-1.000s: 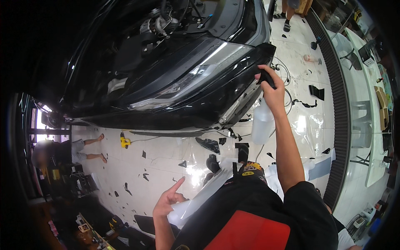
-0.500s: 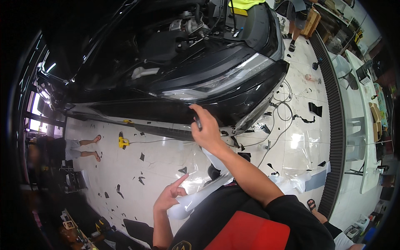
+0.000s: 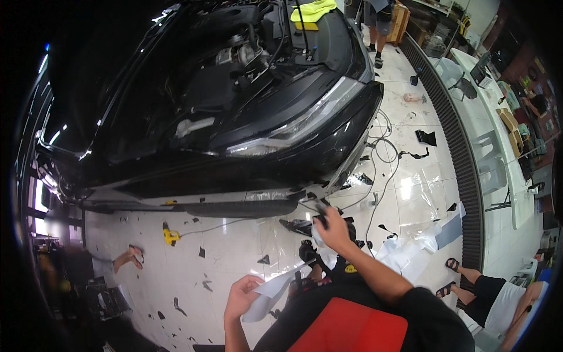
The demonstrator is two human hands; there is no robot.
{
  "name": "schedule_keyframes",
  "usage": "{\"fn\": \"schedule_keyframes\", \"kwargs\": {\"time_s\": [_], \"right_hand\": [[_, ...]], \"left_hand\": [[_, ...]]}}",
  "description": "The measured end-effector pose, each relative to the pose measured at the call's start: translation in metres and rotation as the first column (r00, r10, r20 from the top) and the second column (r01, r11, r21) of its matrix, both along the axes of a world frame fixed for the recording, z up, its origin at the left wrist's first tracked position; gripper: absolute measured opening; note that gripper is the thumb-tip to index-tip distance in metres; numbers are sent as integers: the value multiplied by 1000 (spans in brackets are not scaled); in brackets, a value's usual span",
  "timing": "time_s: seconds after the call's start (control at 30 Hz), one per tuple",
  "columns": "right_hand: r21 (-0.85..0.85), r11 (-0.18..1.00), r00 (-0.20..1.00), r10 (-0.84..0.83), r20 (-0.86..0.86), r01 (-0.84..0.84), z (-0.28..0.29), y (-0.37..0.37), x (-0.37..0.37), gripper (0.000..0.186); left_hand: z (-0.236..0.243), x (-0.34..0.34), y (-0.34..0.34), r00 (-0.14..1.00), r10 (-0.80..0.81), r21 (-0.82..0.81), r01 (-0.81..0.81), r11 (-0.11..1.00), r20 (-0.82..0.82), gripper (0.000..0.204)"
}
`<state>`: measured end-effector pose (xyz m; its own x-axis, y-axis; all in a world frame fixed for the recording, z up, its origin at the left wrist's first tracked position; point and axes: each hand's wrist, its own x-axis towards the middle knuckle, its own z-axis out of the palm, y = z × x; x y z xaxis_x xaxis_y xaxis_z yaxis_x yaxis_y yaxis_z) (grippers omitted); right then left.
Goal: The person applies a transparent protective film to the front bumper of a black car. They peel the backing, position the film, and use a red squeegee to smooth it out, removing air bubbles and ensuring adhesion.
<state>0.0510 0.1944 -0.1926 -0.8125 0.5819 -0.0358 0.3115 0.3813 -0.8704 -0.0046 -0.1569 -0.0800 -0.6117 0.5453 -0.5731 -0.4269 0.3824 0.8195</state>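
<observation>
My left hand (image 3: 241, 298) is at the lower middle, fingers curled on the edge of a white film sheet (image 3: 271, 293) that hangs in front of my body. My right hand (image 3: 335, 230) is lower than the front bumper, closed around a small dark tool (image 3: 321, 216) whose kind is blurred. Beyond both hands stands a black car (image 3: 217, 167) with its engine bay uncovered. Its slim headlight (image 3: 299, 126) lies above and left of my right hand. Clear film (image 3: 267, 195) clings along the bumper's lower edge.
A yellow heat gun (image 3: 170, 234) lies on the tiled floor with its cord running right. Black film scraps (image 3: 426, 138) and white sheets (image 3: 404, 255) are scattered about. A cable (image 3: 384, 170) loops beside the bumper. Other people's legs (image 3: 378, 35) show at the edges. A long table (image 3: 498, 117) stands right.
My right hand has dropped from just under the headlight to below the bumper, still with the dark tool. My left hand's extended finger has curled in onto the sheet. The view has shifted.
</observation>
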Motion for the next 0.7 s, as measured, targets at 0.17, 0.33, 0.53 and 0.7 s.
{"fn": "schedule_keyframes", "kwargs": {"time_s": [0.17, 0.33, 0.53, 0.7], "right_hand": [[-150, 836, 848, -530, 25, 527, -144, 43, 90, 25], [75, 750, 743, -662, 105, 657, -324, 69, 142, 27], [-21, 777, 672, -531, 516, 629, -457, 129, 161, 25], [82, 840, 652, -474, 592, 536, -522, 170, 179, 24]], "left_hand": [[-13, 0, 35, 940, -168, -334, 63, 940, -296, 38], [7, 14, 83, 926, -252, -598, 37, 800, -280, 65], [-23, 40, 110, 935, -204, -550, 11, 835, -291, 47], [-43, 59, 122, 952, 61, -558, -227, 798, -299, 65]]}}
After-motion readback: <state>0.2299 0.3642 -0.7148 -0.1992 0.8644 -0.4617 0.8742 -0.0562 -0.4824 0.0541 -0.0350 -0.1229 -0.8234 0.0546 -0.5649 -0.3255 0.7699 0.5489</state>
